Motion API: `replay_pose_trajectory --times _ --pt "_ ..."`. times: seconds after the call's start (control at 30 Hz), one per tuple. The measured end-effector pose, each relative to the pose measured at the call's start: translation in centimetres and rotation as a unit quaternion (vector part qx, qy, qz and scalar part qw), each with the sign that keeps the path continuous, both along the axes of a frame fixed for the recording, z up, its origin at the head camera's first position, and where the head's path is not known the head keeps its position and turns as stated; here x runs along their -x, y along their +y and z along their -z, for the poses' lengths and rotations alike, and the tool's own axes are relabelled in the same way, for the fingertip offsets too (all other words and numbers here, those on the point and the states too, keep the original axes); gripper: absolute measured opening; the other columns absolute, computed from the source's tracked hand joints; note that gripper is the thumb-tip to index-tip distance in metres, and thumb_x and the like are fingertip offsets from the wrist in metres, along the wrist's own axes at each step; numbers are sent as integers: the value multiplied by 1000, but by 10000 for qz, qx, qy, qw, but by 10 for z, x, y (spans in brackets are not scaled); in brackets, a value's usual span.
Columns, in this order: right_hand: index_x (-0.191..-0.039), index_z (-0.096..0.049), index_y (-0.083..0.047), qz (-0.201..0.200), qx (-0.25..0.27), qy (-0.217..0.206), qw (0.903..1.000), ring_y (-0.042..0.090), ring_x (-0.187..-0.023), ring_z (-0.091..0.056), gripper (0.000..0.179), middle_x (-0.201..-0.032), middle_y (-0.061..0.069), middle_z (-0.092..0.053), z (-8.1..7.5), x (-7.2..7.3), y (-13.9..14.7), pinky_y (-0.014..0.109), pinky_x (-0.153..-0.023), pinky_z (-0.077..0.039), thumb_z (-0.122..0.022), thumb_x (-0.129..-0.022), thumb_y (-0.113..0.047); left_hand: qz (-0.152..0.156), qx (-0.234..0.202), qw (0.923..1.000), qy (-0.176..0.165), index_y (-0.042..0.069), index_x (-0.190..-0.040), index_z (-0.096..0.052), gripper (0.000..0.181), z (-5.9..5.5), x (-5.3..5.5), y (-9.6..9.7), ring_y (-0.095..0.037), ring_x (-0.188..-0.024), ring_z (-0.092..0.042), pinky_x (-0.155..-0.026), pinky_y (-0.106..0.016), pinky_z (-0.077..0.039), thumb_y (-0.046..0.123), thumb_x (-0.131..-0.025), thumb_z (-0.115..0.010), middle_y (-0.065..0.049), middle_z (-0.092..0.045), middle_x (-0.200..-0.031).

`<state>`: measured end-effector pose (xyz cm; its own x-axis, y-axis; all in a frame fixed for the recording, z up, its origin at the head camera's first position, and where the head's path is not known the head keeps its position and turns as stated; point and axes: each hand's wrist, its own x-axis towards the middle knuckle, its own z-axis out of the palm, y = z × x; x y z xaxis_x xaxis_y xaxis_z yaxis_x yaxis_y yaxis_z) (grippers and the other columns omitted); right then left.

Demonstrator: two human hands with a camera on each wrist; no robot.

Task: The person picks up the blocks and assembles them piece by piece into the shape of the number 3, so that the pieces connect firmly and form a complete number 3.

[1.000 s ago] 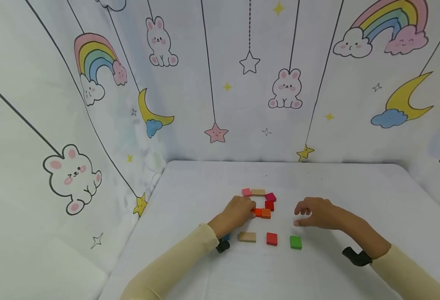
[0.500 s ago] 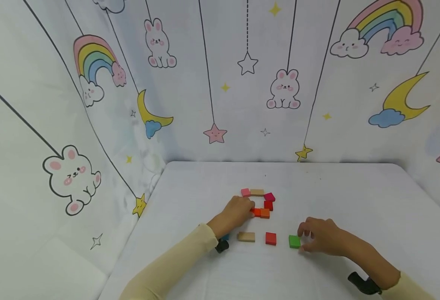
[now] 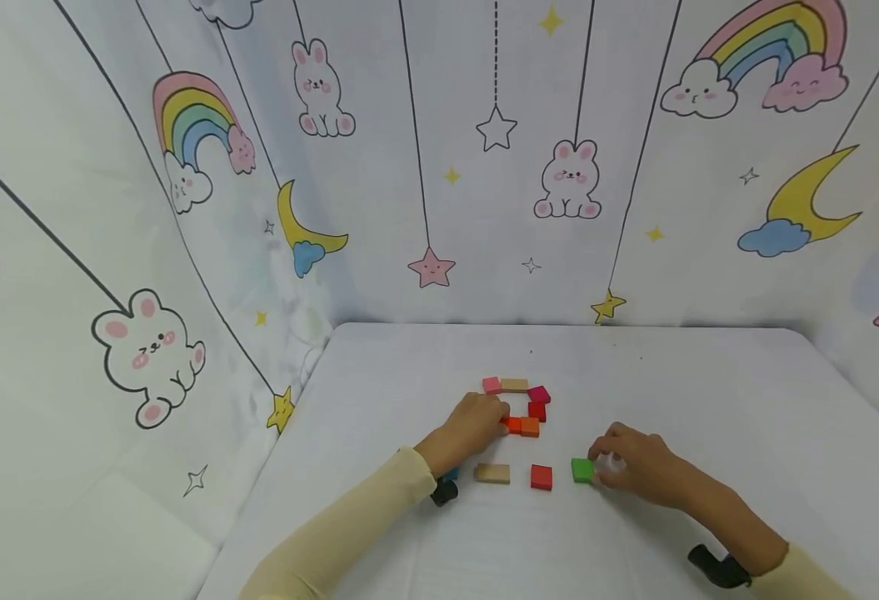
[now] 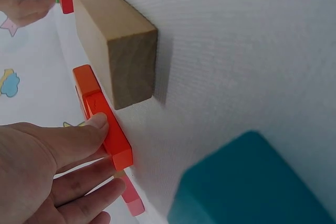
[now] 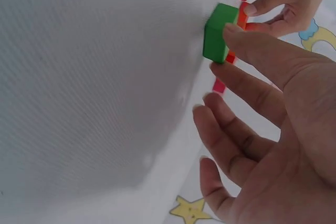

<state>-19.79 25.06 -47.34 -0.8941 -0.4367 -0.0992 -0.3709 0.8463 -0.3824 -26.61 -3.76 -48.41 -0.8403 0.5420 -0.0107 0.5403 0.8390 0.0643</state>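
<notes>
My left hand (image 3: 471, 427) pinches a bright orange-red block (image 4: 118, 142) at the near end of a curved row; the thumb lies on its face in the left wrist view. An orange block (image 3: 530, 427) adjoins it, then a red block (image 3: 536, 411), a crimson block (image 3: 540, 394), a plain wooden block (image 3: 515, 385) and a pink block (image 3: 491, 385) curve round behind. Nearer and to the right, my right hand (image 3: 645, 465) holds a green block (image 5: 214, 38) between thumb and index finger, the other fingers spread loosely apart.
In front of the curve lie a wooden block (image 3: 493, 473) and a red block (image 3: 541, 477). A teal block (image 4: 247, 182), partly hidden by the left wrist in the head view, sits further left. The white table (image 3: 409, 358) meets a patterned cloth backdrop (image 3: 379, 208).
My right hand has come down from beside the curve and taken hold of the green block, which has shifted slightly left and away. The left hand has stayed in place.
</notes>
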Motion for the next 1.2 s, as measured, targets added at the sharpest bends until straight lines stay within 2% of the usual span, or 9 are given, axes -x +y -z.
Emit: replay_pose_trajectory --times 0.2,0.5,0.97,1.2 --pt "-110 -75 -23 198 163 79 9996 14 -97 -62 27 -108 -3 -64 7 6 -4 49 -80 -52 -87 -86 -30 42 -6 10000 86 16 -117 -78 24 1 -1 -1 -11 -80 -60 -89 -28 -52 32 -99 -76 4 -76 -94" --pt "-113 -77 -21 328 329 250 9986 17 -96 -62 29 -109 2 -63 9 13 -19 48 -79 -55 -87 -87 -29 130 68 9996 233 15 -112 -78 22 2 0 -2 -11 -78 -59 -85 -26 -52 32 -98 -77 3 -74 -90" --pt "-115 -79 -20 550 185 460 9973 19 -94 -62 34 -111 6 -63 17 22 -42 45 -75 -58 -89 -84 -30 74 33 9998 168 15 -114 -77 22 -1 -2 -2 -12 -83 -61 -92 -29 -52 31 -99 -77 3 -74 -95" --pt "-116 -79 -18 477 137 559 9972 15 -90 -61 36 -109 6 -64 14 24 -52 49 -79 -54 -89 -84 -30 122 68 9996 250 15 -114 -77 22 -2 -3 -2 -12 -83 -63 -92 -28 -52 31 -98 -77 3 -75 -96"
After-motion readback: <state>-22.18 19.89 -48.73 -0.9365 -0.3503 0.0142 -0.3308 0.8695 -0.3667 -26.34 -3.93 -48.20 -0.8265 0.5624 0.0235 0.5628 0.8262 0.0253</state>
